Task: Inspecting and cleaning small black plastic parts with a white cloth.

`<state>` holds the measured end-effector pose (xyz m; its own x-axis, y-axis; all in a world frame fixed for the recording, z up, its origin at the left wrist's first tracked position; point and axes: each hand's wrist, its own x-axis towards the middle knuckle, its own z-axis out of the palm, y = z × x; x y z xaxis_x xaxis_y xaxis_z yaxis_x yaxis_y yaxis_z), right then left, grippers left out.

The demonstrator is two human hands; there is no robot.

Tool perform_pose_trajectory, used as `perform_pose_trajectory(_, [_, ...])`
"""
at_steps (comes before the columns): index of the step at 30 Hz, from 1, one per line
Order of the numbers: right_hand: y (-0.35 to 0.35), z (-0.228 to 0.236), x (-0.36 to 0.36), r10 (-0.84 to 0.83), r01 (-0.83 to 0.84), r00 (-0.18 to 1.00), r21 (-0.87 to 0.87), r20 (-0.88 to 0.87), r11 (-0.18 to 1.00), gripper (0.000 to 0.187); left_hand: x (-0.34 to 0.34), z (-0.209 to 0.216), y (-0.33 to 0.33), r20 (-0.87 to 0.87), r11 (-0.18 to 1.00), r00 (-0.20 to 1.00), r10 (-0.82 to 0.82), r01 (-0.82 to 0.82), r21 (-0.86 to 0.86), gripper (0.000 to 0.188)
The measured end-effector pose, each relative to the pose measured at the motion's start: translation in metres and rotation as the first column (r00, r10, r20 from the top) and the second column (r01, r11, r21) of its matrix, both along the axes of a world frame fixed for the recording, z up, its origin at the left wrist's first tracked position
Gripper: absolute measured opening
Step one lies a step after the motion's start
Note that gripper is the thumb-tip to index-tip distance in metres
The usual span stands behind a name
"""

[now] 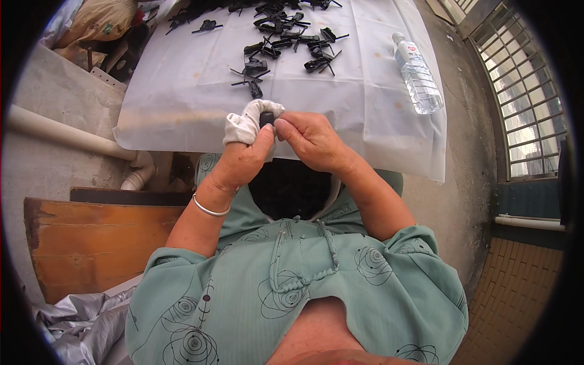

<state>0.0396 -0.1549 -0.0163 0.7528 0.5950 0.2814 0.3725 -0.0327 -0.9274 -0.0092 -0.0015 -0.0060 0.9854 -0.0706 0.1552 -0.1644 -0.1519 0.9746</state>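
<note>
My left hand (246, 155), partly wrapped in a white cloth (240, 128), is closed on a small black part (266, 118) at the table's near edge. The thumb presses against the part's lower side. Close beside it, my right hand (312, 137) is pinched at the same part, its fingertips meeting the part's right side; whether they hold a separate small piece I cannot make out. Just beyond my hands lies a black plastic piece (255, 90) with thin prongs. More such black pieces (286, 36) are scattered further up the white plastic sheet (176, 97).
A clear water bottle (418, 79) lies on the right of the table. Between my knees sits a container of dark contents (291, 188). Wooden boards (103, 243) and a white pipe (73, 134) are at the left. A barred window (517, 91) stands at the right.
</note>
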Motion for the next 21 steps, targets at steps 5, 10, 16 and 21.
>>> perform_pose_trajectory(5, [0.016, -0.009, 0.000, -0.017, 0.014, 0.997, -0.032, -0.074, 0.999, 0.026, -0.002, -0.008, -0.004, 0.281, 0.951, 0.957, 0.070, -0.150, 0.272, 0.024])
perform_pose_trajectory(10, [0.015, -0.019, 0.010, 0.140, -0.147, 0.976, -0.031, -0.170, 0.989, 0.027, -0.016, -0.002, 0.009, 0.172, 0.912, 0.984, 0.047, -0.112, 0.394, 0.026])
perform_pose_trajectory(16, [0.042, -0.015, 0.034, -0.207, 0.464, 0.819, -0.406, 0.535, 0.787, 0.035, -0.014, -0.009, 0.035, 0.213, 0.804, 0.977, -0.023, -0.109, 0.585, 0.035])
perform_pose_trajectory(21, [0.068, -0.027, 0.055, -0.126, 0.474, 0.818, -0.535, 0.561, 0.699, 0.032, -0.009, -0.017, 0.044, 0.082, 0.921, 0.977, 0.198, -0.215, 0.324, 0.023])
